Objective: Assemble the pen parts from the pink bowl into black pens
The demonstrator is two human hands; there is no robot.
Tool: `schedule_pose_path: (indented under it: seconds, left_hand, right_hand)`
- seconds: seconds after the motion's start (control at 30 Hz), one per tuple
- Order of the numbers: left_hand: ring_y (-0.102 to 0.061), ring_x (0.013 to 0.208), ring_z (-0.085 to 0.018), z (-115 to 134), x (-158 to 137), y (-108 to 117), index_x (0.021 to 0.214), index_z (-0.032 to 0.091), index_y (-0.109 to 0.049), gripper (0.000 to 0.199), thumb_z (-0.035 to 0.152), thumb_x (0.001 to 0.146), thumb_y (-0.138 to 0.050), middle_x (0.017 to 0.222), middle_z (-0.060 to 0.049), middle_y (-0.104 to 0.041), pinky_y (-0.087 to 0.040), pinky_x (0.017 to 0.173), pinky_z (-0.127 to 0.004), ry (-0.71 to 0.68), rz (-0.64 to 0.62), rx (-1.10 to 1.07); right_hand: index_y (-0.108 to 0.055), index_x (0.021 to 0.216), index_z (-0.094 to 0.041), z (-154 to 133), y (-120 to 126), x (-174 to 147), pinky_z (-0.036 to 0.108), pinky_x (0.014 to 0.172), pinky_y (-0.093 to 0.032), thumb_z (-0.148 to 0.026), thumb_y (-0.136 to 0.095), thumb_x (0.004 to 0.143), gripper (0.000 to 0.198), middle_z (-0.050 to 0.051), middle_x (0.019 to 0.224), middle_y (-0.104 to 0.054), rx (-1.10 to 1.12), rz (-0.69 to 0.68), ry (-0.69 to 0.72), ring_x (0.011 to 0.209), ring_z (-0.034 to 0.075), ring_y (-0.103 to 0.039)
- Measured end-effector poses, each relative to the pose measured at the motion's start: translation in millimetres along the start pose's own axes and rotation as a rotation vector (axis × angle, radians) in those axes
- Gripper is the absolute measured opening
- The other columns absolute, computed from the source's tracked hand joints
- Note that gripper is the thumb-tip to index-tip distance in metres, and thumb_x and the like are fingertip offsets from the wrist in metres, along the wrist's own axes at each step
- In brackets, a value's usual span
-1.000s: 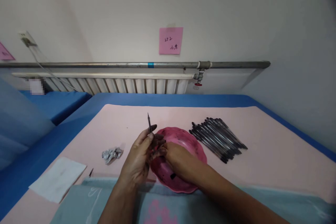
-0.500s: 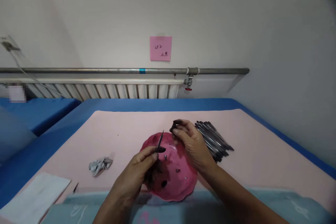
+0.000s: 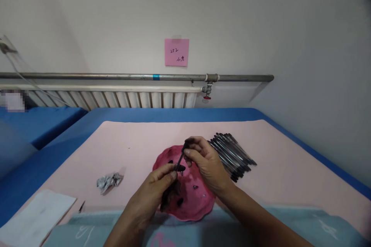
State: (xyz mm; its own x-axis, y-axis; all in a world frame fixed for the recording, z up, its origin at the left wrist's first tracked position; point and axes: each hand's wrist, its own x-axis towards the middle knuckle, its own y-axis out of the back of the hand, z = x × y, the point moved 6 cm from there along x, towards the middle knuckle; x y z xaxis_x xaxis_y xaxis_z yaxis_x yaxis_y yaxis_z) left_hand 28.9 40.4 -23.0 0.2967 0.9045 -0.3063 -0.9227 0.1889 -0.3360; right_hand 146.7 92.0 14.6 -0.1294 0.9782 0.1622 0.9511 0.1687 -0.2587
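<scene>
Refill [image 3: 179, 161] pinched in left hand [image 3: 153, 195], cap in right hand [image 3: 207, 164] over dish [image 3: 203, 204]; misalignment risks ink smearing.

Pink sticky note [image 3: 176, 52] on the wall above the pipe: handwritten, top line reads roughly "252", second line two small characters, not legible for sure. Grey-blue cloth [image 3: 87, 231] at near edge has pale printed marks, unreadable. Blurred patch at far left, nothing to read. No other text.
</scene>
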Motion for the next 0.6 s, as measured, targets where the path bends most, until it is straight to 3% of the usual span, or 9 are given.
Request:
schedule_pose_path:
  seconds: [0.37, 0.6]
  left_hand:
    - [-0.029, 0.040, -0.004, -0.8, 0.4, -0.7, 0.091, 0.019, -0.057, 0.020, 0.032, 0.076, -0.053, 0.051, 0.007, -0.037, -0.015, 0.037, -0.017, 0.023, 0.017, 0.024]
    - [-0.030, 0.038, -0.003, -4.8, 2.7, 2.2, 0.083, 0.020, -0.055, 0.015, 0.032, 0.076, -0.052, 0.052, 0.007, -0.040, -0.014, 0.037, -0.017, 0.070, 0.082, 0.030]
  right_hand:
    - [-0.055, 0.078, -0.019, 13.1, 2.2, 0.8, 0.022, 0.050, -0.037, -0.019, -0.060, 0.068, 0.011, -0.005, 0.060, -0.053, -0.004, -0.031, -0.071, 0.049, 0.007, -0.046]
    - [-0.055, 0.082, -0.018, 26.7, -1.5, -2.0, 0.020, 0.047, -0.037, -0.018, -0.063, 0.064, 0.020, -0.005, 0.063, -0.056, 0.101, -0.014, -0.164, 0.051, 0.007, -0.048]
